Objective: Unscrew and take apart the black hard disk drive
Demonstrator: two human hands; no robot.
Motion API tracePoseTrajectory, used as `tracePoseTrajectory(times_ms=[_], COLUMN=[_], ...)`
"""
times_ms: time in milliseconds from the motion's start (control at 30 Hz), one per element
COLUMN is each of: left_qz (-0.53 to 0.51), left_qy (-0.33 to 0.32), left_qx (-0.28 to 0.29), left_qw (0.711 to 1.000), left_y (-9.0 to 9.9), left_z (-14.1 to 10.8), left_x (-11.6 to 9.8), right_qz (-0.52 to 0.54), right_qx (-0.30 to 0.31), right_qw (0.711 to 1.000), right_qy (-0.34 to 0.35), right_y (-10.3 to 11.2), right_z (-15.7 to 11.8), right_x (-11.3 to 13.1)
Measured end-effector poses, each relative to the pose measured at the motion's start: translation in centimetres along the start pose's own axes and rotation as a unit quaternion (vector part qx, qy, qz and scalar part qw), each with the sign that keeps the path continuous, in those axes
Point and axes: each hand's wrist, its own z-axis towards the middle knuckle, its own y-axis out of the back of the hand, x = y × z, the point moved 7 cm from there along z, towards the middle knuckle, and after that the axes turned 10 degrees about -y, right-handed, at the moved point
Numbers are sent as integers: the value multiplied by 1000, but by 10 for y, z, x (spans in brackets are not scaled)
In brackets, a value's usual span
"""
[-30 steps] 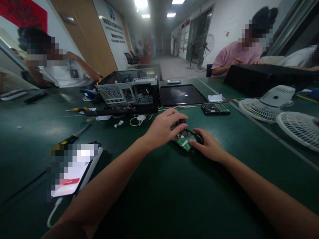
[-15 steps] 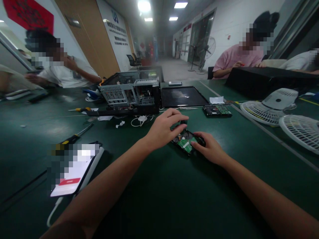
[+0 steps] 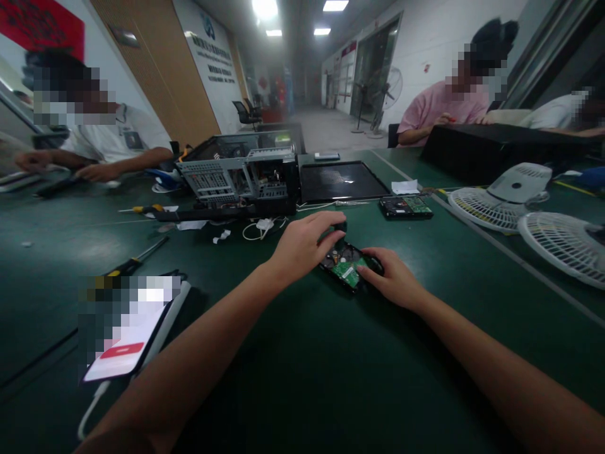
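Observation:
A hard drive with a green circuit board (image 3: 347,272) lies on the green table, its board side up. My right hand (image 3: 388,276) grips its right edge, thumb on top of the board. Over the drive's upper left part is my left hand (image 3: 309,244), its thumb and fingers closed round a small dark tool (image 3: 341,227) that stands upright. The tool's lower end meets the drive, but its tip is too small to make out.
An opened computer case (image 3: 241,176) stands beyond my hands, beside a black panel (image 3: 343,181). Another drive (image 3: 406,207) lies farther right, near white fan grilles (image 3: 486,208). At left are a phone (image 3: 127,340) and a screwdriver (image 3: 137,260). People sit across the table.
The whole view has shifted slightly, so things appear a little farther left. Both hands keep their hold. The person at the far left has lowered a raised hand to the table.

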Motion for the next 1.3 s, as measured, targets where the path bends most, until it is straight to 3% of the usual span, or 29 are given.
tracePoseTrajectory(times_ms=[233,367,633,1300], left_qz=[-77,-63,-17,-67], left_qy=[43,39,56,84], left_qx=[-42,-62,-18,-27], left_qw=[995,995,998,994], left_y=[-5,-2,-4,-8], left_z=[-5,-5,-6,-10], left_x=[6,8,11,9], right_qz=[7,5,-12,-26], right_qx=[-2,1,6,-10], right_qw=[1000,1000,1000,999], right_qy=[6,2,12,32], right_y=[1,2,0,-2], right_z=[-1,-2,-1,-1], right_x=[2,3,4,1])
